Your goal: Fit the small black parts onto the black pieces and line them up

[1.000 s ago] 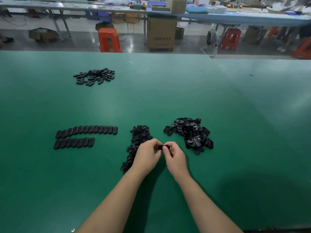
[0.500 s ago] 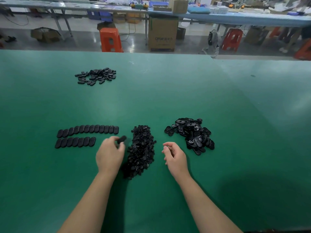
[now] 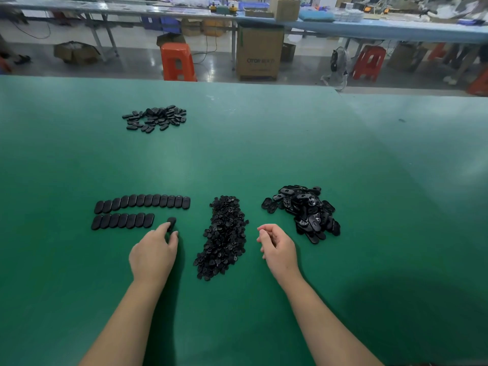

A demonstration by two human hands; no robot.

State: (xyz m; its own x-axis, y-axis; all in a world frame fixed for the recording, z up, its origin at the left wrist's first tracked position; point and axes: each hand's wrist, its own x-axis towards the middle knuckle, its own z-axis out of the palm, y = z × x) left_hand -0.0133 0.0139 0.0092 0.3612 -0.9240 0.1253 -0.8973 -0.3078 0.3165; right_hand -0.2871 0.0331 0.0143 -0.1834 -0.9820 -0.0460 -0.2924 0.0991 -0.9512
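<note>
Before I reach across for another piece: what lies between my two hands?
In the head view, the heap of small black parts lies between the left hand and right hand.

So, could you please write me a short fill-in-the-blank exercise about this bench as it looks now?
1. The left hand holds one black piece just right of the ____ row.
2. The right hand holds ____.
3. The pile of small parts lies ____ the two hands.
4. The table mat is ____.

Missing words: shorter; nothing; between; green
</note>
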